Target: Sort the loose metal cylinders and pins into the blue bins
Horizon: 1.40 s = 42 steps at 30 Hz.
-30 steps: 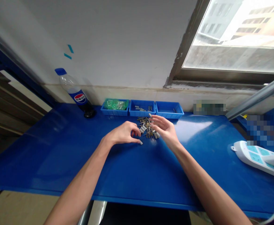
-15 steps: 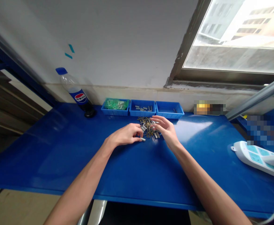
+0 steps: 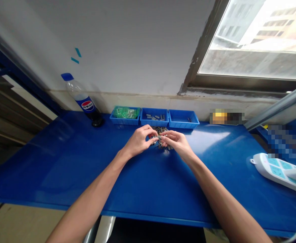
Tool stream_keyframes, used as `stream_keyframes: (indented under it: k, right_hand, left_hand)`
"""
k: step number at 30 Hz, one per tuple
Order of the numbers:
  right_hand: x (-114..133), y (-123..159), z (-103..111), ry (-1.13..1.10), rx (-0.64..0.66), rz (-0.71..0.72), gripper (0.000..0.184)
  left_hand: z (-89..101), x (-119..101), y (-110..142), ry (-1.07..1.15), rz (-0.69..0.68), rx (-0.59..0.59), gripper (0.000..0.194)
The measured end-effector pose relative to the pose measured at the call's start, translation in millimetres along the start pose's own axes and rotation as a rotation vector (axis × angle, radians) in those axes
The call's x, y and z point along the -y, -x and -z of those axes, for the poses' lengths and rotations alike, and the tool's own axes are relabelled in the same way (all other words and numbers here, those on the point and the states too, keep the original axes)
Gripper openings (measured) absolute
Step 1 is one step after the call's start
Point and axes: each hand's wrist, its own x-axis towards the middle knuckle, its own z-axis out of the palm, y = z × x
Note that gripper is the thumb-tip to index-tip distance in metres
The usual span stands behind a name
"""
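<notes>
My left hand [image 3: 142,139] is closed in a pinch, with a small grey metal cylinder [image 3: 159,137] between thumb and fingers. From the other side, my right hand [image 3: 177,141] meets it, thumb and forefinger pinched at the cylinder's right end. Whatever else the right fingertips hold is too small to make out. Both hands are raised just over a pile of thin brass-and-dark pins [image 3: 160,130] mixed with grey cylinders, on the blue table [image 3: 153,185]. My fingers hide much of that pile.
Behind the pile stand three blue bins: the left bin [image 3: 125,120] with a green bag, the middle bin [image 3: 154,122] with grey cylinders, the right bin [image 3: 184,125] with a few small pieces. A cola bottle [image 3: 87,104] stands left; a white power strip [image 3: 261,161] lies right.
My left hand has lifted the small cylinder from the table at the pile's near edge and moved it up and right. My right hand has closed from spread fingers to a pinch against it.
</notes>
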Motion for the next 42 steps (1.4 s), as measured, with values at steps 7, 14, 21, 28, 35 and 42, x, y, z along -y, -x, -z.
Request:
stream_keyframes:
  k: [7, 14, 21, 28, 35, 42]
  right_hand:
    - [-5.7, -0.9, 5.0, 0.101, -0.025, 0.009, 0.036]
    - [3.0, 0.2, 0.7, 0.001, -0.133, 0.217, 0.062]
    - [-2.1, -0.3, 2.2, -0.006, -0.118, 0.178, 0.056]
    - [-1.6, -0.9, 2.3, 0.031, -0.142, 0.144, 0.045]
    - [-4.1, -0.3, 0.8, 0.100, -0.091, 0.090, 0.042]
    - [-7.7, -2.8, -0.2, 0.059, -0.045, 0.052, 0.037]
  left_hand:
    - [4.0, 4.1, 0.2, -0.040, -0.014, 0.065, 0.015]
    - [6.6, 33.8, 2.9, -0.296, 0.060, 0.129, 0.018]
    - [-7.0, 37.4, 1.9, -0.401, 0.082, 0.126, 0.011]
    - [1.8, 41.1, 2.0, -0.389, 0.099, 0.122, 0.011]
    - [2.5, 30.3, -0.6, -0.089, -0.008, -0.003, 0.008]
    - [-7.1, 13.3, 0.6, -0.034, -0.056, -0.034, 0.008]
